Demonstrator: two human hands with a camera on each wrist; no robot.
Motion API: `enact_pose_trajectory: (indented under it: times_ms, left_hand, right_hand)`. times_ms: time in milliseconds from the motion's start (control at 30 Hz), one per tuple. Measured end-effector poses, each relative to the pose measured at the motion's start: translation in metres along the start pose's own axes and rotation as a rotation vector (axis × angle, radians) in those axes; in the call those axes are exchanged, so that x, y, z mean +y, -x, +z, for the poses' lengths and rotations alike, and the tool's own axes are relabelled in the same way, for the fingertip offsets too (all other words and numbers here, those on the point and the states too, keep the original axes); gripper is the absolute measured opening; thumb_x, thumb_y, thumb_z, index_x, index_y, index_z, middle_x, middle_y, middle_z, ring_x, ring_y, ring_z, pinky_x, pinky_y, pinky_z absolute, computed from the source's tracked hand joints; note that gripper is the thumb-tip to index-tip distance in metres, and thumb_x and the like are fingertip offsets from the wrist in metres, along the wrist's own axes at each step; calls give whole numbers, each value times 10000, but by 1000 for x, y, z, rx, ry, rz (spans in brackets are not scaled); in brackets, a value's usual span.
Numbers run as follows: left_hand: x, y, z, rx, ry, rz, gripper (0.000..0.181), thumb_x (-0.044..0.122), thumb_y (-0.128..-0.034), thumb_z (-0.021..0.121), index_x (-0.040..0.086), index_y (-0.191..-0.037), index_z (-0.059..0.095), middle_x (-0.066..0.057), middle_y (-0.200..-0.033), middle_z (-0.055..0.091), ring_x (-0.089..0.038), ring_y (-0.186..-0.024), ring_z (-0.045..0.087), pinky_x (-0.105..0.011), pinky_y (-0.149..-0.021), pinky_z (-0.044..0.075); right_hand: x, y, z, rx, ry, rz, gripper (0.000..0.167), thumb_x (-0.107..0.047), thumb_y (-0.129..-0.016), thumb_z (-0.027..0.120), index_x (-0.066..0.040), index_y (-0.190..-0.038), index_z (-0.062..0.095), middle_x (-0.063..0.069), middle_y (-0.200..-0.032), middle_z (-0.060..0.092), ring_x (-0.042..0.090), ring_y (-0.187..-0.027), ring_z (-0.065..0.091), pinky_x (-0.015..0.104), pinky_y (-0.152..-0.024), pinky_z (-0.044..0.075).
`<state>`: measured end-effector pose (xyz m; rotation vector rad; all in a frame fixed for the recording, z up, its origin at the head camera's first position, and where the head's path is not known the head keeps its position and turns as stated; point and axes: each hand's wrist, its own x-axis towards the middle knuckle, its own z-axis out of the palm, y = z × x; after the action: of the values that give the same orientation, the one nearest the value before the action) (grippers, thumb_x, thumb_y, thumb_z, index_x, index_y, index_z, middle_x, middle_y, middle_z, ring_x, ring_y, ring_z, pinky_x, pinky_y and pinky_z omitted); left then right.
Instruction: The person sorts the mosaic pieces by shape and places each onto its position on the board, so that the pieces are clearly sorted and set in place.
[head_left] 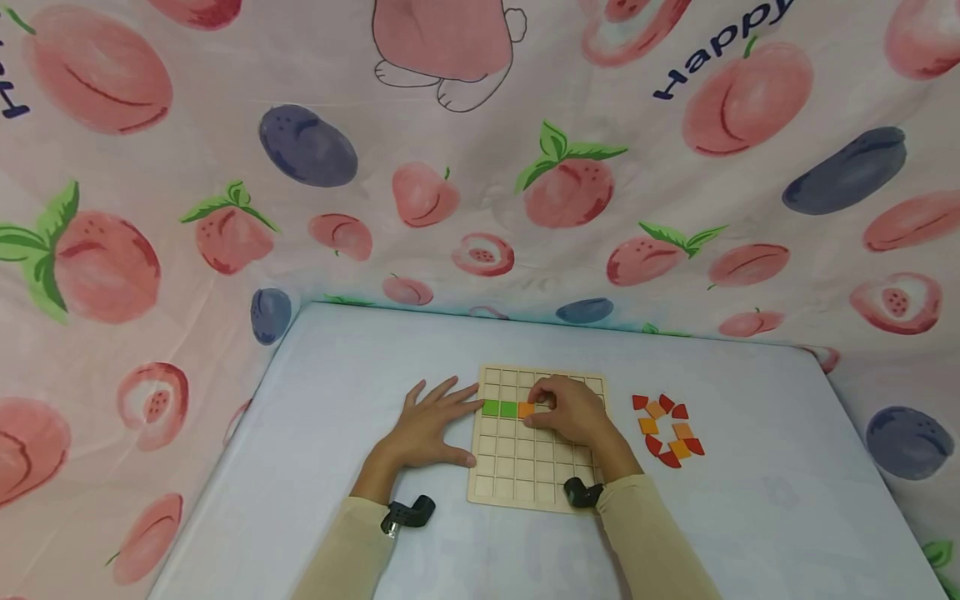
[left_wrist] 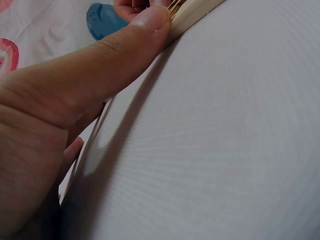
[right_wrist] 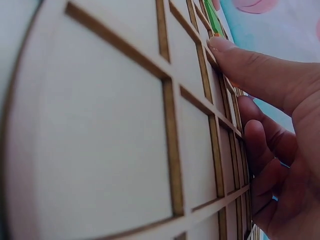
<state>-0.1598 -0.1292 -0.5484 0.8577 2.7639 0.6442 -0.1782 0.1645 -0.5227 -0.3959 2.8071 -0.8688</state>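
A pale wooden grid board (head_left: 510,468) lies on the table, with two green square tiles (head_left: 499,408) side by side in cells near its left edge. Just right of them is an orange square tile (head_left: 526,409), which my right hand (head_left: 572,410) pinches between thumb and fingers. My left hand (head_left: 431,425) is spread flat beside the board, its thumb and fingertips at the left edge. In the left wrist view, the left thumb (left_wrist: 95,70) reaches the board's edge. The right wrist view shows the raised grid lines close up; the orange tile there is mostly hidden behind the thumb (right_wrist: 250,67).
Right of the board, several orange square tiles (head_left: 648,426) and red curved-edged pieces (head_left: 670,459) lie loosely in a ring. The white-covered table (head_left: 300,433) meets a fruit-printed cloth (head_left: 360,275) at its back and sides. Each wrist wears a small black camera (head_left: 411,512).
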Motion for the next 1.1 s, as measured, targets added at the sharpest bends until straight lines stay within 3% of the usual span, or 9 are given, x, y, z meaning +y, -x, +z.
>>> enact_pose_trajectory:
  times_ms: [833,1100]
  left_hand:
    - [1,0,1,-2,-1,-9,957,719,-731,768,342,-1549,446,145,-1679,284,-230,-1603,127,-633,-1243,1]
    - [2,0,-1,2,-7,-4,955,712,-729,776,339,-1546,453,130,-1677,298,-246,-1601,140,-644,-1240,13]
  right_hand:
    - [1,-1,-1,-17,-20,-10,269,-386,-779,884,-285,-957,710,-70,-871,614,122,-739,499,306,-665,405]
    - [6,1,-4,-30,-88,-35,171,-298,-860,825,-245,-995,736,-82,-867,626,122,-755,523,301,-696,437]
